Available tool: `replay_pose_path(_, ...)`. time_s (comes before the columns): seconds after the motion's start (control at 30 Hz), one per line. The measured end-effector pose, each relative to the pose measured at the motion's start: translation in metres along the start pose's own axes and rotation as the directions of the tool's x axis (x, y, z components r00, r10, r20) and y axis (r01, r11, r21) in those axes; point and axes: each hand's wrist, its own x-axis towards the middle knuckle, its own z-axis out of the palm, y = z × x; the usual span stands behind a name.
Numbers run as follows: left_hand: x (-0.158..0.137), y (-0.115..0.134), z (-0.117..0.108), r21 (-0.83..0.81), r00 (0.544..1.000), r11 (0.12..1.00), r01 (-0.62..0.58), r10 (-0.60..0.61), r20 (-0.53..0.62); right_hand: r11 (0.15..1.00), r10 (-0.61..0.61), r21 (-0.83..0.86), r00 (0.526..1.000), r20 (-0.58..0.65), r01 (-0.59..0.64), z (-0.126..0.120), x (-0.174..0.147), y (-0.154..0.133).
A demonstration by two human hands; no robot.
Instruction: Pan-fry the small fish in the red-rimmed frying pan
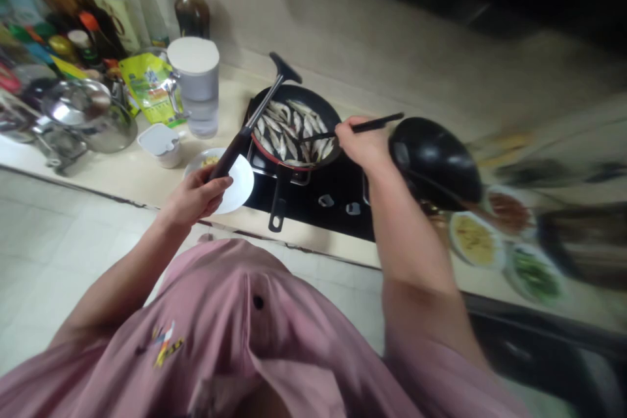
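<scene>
Several small silvery fish (307,125) lie in a black frying pan (327,102) with a red outer side, on the dark stove (313,209). My left hand (198,192) is closed round the dark handle of a spatula (240,144). Its black head is raised over the pan's back left rim, apart from the fish. Over the pan's right rim, my right hand (358,142) grips black chopsticks (379,123), their tips down among the fish. Below the spatula handle is a white plate (242,186), partly hidden by my left hand.
A black wok (434,160) stands right of the pan, close to my right forearm. Dishes of yellow food (473,240) and green food (533,274) are further right. On the left are a water pitcher (198,91), a lidded steel pot (105,121), a yellow pouch (149,88) and several bottles.
</scene>
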Motion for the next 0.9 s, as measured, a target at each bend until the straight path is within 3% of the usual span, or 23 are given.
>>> replay_pose_path(0.13, 0.001, 0.002, 0.002, 0.005, 1.000, 1.000, -0.012, 0.012, -0.005, 0.995, 0.097, -0.025, 0.991, 0.086, -0.096, -0.020, 0.016, -0.012)
replay_pose_path(0.23, 0.003, 0.002, 0.002, 0.002, 1.000, 1.000, -0.012, 0.012, 0.003, 0.990, 0.129, -0.084, 0.978, 0.161, -0.117, -0.018, 0.031, -0.018)
replay_pose_path(0.47, 0.004, -0.001, -0.001, 0.039, 1.000, 0.999, -0.008, 0.007, 0.006, 0.991, -0.048, -0.110, 0.978, 0.202, 0.071, 0.008, 0.031, -0.003)
replay_pose_path(0.57, 0.005, -0.001, -0.002, 0.041, 1.000, 0.999, -0.006, 0.005, 0.016, 0.998, 0.052, -0.037, 0.966, 0.255, -0.044, 0.003, 0.018, 0.014)
replay_pose_path(0.63, 0.006, -0.002, -0.003, 0.047, 1.000, 0.999, -0.002, 0.002, 0.017, 0.994, 0.077, 0.064, 0.974, 0.214, -0.093, -0.005, 0.004, 0.028)
replay_pose_path(0.7, 0.007, -0.002, -0.004, 0.056, 1.000, 0.998, 0.001, -0.001, 0.015, 0.989, -0.003, 0.147, 0.995, 0.096, -0.011, -0.010, -0.016, 0.042)
replay_pose_path(0.77, 0.009, -0.003, -0.003, 0.062, 1.000, 0.998, 0.007, -0.008, 0.011, 0.979, -0.169, 0.120, 0.985, 0.012, 0.167, -0.010, -0.039, 0.052)
replay_pose_path(0.83, 0.010, -0.005, -0.002, 0.064, 1.000, 0.998, 0.020, -0.021, 0.006, 0.938, -0.347, 0.005, 0.937, 0.034, 0.347, -0.004, -0.060, 0.058)
replay_pose_path(0.9, 0.012, -0.006, -0.002, 0.060, 0.999, 0.998, 0.034, -0.035, 0.002, 0.868, -0.465, -0.127, 0.875, 0.132, 0.481, 0.005, -0.076, 0.060)
